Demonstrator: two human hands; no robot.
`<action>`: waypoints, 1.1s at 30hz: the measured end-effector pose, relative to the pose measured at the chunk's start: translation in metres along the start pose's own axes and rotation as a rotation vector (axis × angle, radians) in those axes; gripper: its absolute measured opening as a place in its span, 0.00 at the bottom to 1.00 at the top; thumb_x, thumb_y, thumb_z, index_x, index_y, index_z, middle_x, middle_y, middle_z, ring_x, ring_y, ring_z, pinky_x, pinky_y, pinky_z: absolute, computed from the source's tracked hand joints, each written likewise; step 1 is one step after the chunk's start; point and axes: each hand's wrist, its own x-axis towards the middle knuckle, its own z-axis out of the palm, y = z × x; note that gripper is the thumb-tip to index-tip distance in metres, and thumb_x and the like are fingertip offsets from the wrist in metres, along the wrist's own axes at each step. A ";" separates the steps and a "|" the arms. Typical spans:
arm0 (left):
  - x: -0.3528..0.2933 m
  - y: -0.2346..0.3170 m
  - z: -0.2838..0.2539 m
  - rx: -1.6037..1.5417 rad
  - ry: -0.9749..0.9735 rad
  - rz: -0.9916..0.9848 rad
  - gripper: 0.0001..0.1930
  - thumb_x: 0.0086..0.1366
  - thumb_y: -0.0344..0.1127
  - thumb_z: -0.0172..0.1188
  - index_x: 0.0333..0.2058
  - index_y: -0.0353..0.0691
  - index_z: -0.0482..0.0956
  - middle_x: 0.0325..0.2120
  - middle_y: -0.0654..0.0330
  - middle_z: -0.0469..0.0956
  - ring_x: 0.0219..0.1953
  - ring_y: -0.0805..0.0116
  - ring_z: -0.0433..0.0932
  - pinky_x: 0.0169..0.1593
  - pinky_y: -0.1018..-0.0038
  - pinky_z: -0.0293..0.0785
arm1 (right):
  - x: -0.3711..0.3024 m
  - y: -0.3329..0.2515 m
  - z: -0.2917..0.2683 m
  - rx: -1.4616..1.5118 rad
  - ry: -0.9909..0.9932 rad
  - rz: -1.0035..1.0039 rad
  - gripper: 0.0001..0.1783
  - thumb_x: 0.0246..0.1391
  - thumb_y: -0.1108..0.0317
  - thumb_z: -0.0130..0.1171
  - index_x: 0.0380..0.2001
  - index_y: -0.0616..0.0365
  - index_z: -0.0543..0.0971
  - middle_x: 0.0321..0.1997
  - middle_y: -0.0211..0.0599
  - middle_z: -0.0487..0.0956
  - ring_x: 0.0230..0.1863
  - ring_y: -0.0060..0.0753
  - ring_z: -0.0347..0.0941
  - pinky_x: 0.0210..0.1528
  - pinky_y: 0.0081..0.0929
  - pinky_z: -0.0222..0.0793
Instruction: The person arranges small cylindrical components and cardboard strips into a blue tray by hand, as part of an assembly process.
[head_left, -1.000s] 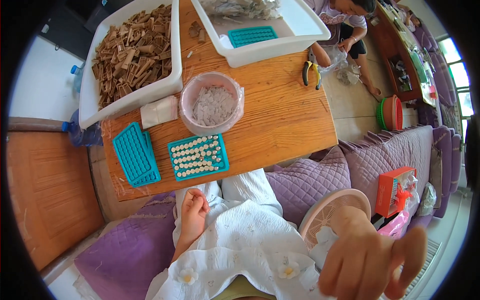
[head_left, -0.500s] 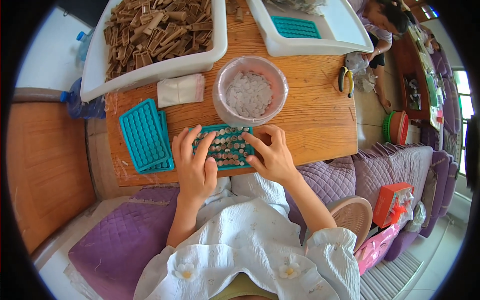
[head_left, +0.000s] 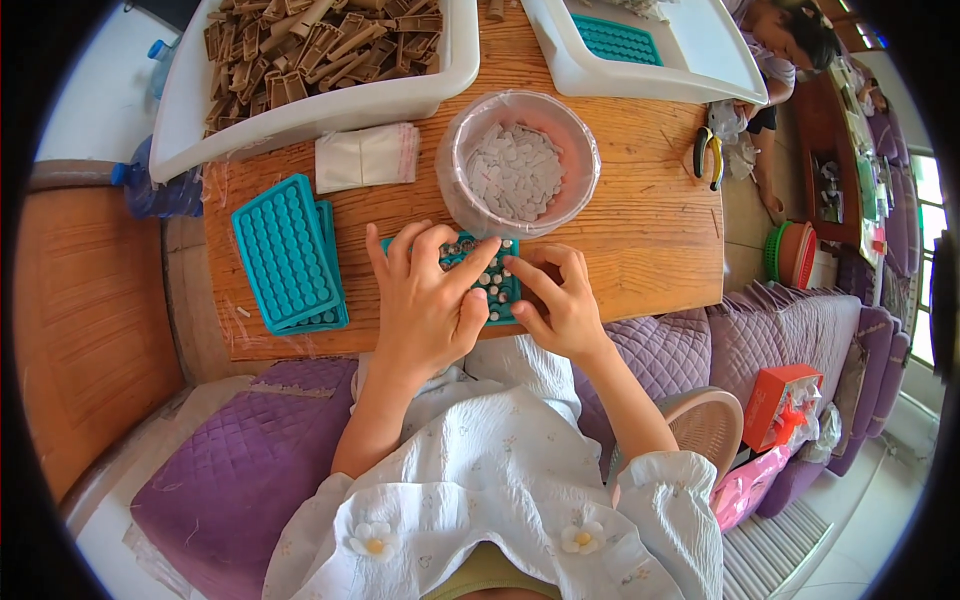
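Nearest the camera, the person is sitting on a purple quilted cushion (head_left: 230, 470), forearms reaching up to the near edge of a wooden table (head_left: 640, 230); the left hand (head_left: 425, 300) is lying over a teal grid tray (head_left: 490, 280) with fingers spread and fingertips pressing down on it, while the right hand (head_left: 560, 305) is curling at the tray's right edge, its fingertips pressing on the filled cells; neither hand is pinching anything that can be made out. The tray is lying flat at the table's near edge, touching both hands, its pockets filled with small round pieces; it is judged light, thin and fairly stiff, best held level by its 2 short edges, since tilting would likely be spilling the loose pieces. To its left, 2 empty teal trays (head_left: 285, 250) are lying stacked; just beyond, a round clear tub of pale chips (head_left: 518, 165) and a small stack of clear bags (head_left: 365, 157) are sitting. Farther off, a white bin of brown pieces (head_left: 320, 50) and a second white bin (head_left: 650, 50) are standing; pliers (head_left: 706, 155) are lying at the right. The tabletop is looking smooth and level; another person is working at the far right.
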 end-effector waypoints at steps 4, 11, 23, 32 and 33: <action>0.001 0.000 0.002 0.026 -0.073 -0.020 0.19 0.56 0.41 0.43 0.44 0.53 0.77 0.36 0.56 0.63 0.46 0.55 0.59 0.58 0.43 0.33 | -0.004 0.005 0.001 0.031 0.058 0.021 0.20 0.40 0.65 0.61 0.41 0.56 0.75 0.40 0.40 0.67 0.40 0.40 0.64 0.41 0.32 0.66; -0.001 0.000 0.004 0.050 -0.095 -0.017 0.18 0.55 0.41 0.44 0.43 0.53 0.77 0.35 0.57 0.62 0.45 0.56 0.59 0.58 0.43 0.34 | -0.006 0.005 0.001 0.038 0.087 -0.005 0.17 0.39 0.66 0.61 0.37 0.56 0.78 0.36 0.38 0.68 0.36 0.37 0.65 0.38 0.30 0.66; -0.021 0.003 -0.003 -0.040 -0.091 -0.008 0.18 0.51 0.40 0.47 0.41 0.53 0.78 0.36 0.58 0.63 0.46 0.57 0.60 0.57 0.40 0.34 | -0.004 0.003 0.001 0.016 0.069 -0.060 0.15 0.37 0.68 0.61 0.34 0.57 0.79 0.34 0.37 0.69 0.35 0.37 0.67 0.37 0.29 0.67; -0.042 0.000 -0.009 -0.064 -0.035 -0.124 0.20 0.53 0.41 0.44 0.45 0.53 0.76 0.37 0.59 0.61 0.47 0.59 0.58 0.58 0.44 0.30 | -0.005 0.003 0.001 -0.011 0.042 -0.095 0.18 0.37 0.66 0.61 0.37 0.53 0.78 0.36 0.37 0.69 0.37 0.38 0.67 0.38 0.30 0.67; -0.043 0.000 -0.010 -0.041 -0.039 -0.118 0.21 0.53 0.40 0.43 0.45 0.52 0.76 0.38 0.59 0.61 0.47 0.59 0.58 0.59 0.44 0.30 | -0.005 0.002 0.002 -0.019 0.028 -0.112 0.19 0.37 0.66 0.61 0.38 0.52 0.78 0.36 0.36 0.68 0.38 0.38 0.67 0.39 0.30 0.67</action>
